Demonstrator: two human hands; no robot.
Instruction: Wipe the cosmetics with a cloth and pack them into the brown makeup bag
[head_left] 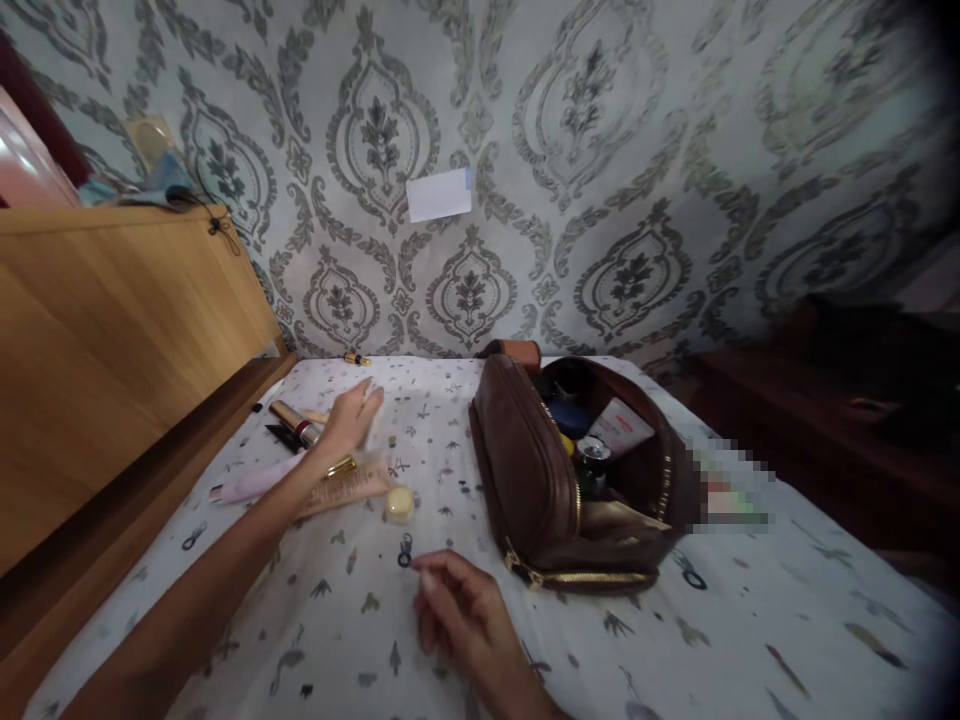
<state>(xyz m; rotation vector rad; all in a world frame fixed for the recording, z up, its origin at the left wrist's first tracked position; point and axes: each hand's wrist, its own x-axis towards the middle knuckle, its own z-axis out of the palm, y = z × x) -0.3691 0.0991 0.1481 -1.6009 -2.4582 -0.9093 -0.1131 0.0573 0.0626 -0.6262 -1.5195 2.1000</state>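
The left hand (pixel 349 420) lies left of centre in the frame, just beside a loose cluster of cosmetics, while the right hand (pixel 469 610) rests low in the middle, nearer to the open bag (pixel 521 470). The left hand's fingers point up and to the right, stretched out with a gap beside the thumb; its underside is hidden, so I cannot tell whether it pinches anything. The right hand is loosely curled, with nothing visible between its fingers.

The gold tube (pixel 287 415) lies to the left of the left hand, its long axis slanting down towards the wrist. The pink tube (pixel 255 482) lies lower, left of the forearm, running nearly crosswise and rising a little to the right. The beige tube (pixel 356 487) shows on the forearm's right side, also nearly crosswise, with a round cream item (pixel 400 503) by its right end, perhaps its cap.

The bag stands right of centre, up and right of the right hand. It is dark brown, smooth and leathery, with a gold zip, its mouth gaping towards the right of the frame. Inside show a white packet (pixel 621 428), a round silvery item (pixel 594 450) and something blue (pixel 568 418). All of this is on a pale patterned sheet (pixel 431 455).
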